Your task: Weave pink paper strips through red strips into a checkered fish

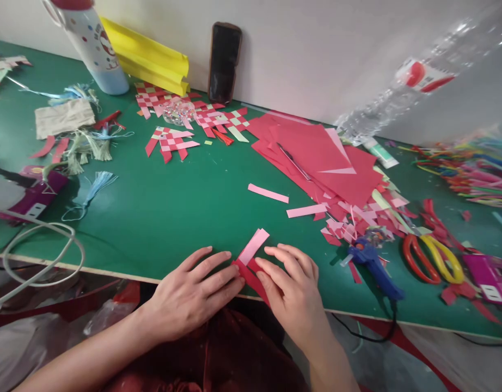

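Near the table's front edge, a pink paper strip [254, 246] lies slanted across red paper strips [257, 280], in front of my body. My left hand [197, 286] is open and lies flat, its fingertips pressing on the left side of the red strips. Thumb and index finger of my right hand [295, 288] pinch the red paper at its right side. Two loose pink strips, one [268, 193] farther off and one [307, 210] to the right, lie beyond my hands. Whether the crossed strips are glued I cannot tell.
Red paper sheets [312, 147] with a pen lie back right, beside scraps. A blue glue gun [375, 267] and scissors [433, 261] lie right. Woven paper pieces [169, 142], a phone [224, 62] and a bottle [99, 49] stand or lie behind. A cable [77, 250] loops left.
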Demonstrator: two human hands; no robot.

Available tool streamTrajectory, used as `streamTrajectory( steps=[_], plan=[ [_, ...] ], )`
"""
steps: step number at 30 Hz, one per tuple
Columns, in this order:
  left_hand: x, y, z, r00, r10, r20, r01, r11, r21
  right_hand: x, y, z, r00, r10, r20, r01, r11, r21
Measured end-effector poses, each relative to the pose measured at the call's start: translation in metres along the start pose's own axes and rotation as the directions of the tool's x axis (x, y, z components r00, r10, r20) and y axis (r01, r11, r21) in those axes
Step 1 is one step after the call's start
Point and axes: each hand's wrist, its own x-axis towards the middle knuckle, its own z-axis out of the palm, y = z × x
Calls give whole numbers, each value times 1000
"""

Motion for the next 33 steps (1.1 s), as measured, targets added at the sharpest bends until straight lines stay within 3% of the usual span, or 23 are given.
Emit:
streamTrajectory(
  steps=[9,18,33],
  plan=[
    [2,2,-2,999,-23,-22,23,999,-30,1,0,-3,1000,-13,3,13,999,30],
    [8,3,-7,988,-146,-46,143,988,-63,3,-12,-6,998,11,58,-13,999,37],
    [4,0,-4,998,-64,-5,64,997,-39,3,-10,-4,998,-3,64,-1,999,49]
  ],
)
